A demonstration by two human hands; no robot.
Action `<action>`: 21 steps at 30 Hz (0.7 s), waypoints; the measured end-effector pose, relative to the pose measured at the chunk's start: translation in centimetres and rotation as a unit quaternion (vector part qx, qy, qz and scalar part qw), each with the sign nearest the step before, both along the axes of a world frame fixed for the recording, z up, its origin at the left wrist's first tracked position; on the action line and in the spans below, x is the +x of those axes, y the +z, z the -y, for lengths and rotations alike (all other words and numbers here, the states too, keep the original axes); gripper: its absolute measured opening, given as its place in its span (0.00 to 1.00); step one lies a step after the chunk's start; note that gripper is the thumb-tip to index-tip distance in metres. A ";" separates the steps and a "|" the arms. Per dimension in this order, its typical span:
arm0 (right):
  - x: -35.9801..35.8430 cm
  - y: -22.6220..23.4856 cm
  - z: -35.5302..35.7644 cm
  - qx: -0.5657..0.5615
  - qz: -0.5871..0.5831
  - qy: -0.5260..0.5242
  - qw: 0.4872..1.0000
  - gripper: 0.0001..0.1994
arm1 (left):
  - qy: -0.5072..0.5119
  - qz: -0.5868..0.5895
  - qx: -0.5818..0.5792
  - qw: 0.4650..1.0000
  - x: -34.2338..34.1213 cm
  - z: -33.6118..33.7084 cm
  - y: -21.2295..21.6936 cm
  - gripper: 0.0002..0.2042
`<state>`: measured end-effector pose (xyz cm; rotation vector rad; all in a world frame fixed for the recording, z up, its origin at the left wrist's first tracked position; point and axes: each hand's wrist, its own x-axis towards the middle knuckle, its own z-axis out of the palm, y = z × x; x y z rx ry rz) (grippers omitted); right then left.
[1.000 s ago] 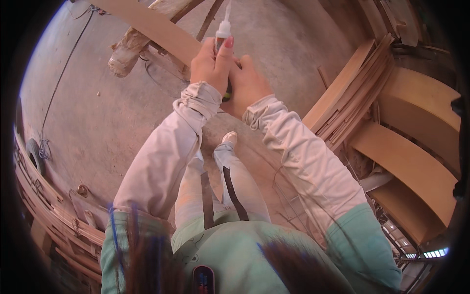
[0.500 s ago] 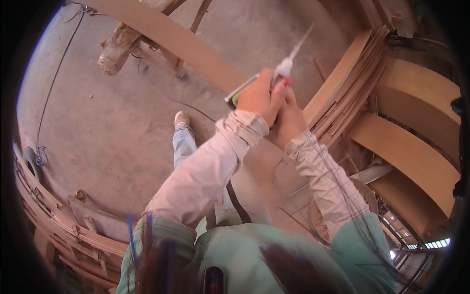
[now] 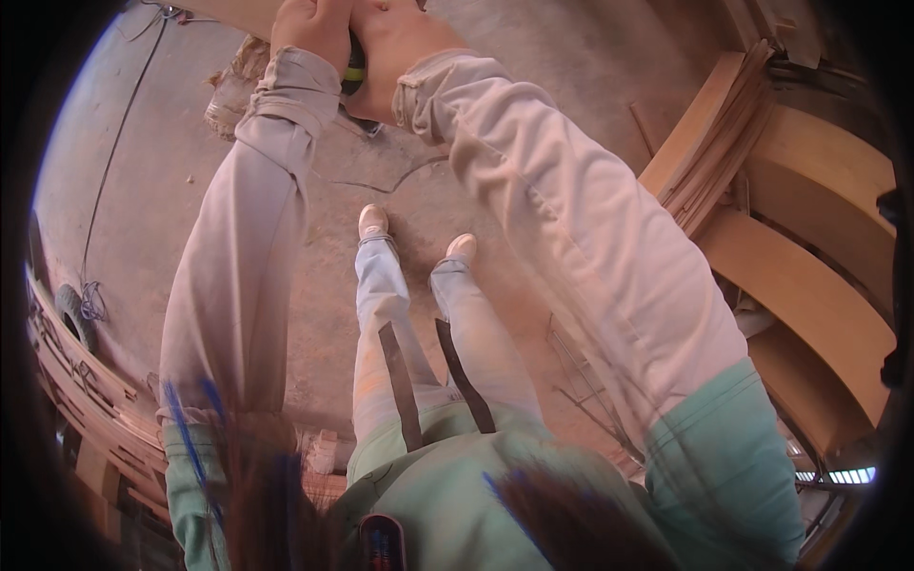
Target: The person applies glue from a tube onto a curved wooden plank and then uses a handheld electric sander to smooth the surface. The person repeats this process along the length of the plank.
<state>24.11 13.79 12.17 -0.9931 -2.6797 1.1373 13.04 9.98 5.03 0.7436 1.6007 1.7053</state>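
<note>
While both arms are reaching toward twelve o'clock, the left hand (image 3: 307, 29) and right hand (image 3: 386, 38) are closing their fingers around a green-and-black cylindrical tool (image 3: 354, 68), probably a caulking gun, largely cropped.

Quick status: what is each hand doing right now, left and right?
Left hand: closed around a dark tool with a green band, at the top edge of the view.
Right hand: closed on the same tool, pressed against the left hand.
</note>
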 end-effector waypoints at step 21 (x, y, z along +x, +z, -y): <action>29.4 -0.3 12.4 0.043 0.133 -0.220 0.965 0.37 | -0.191 -0.036 -0.115 0.974 20.3 9.9 1.0 0.12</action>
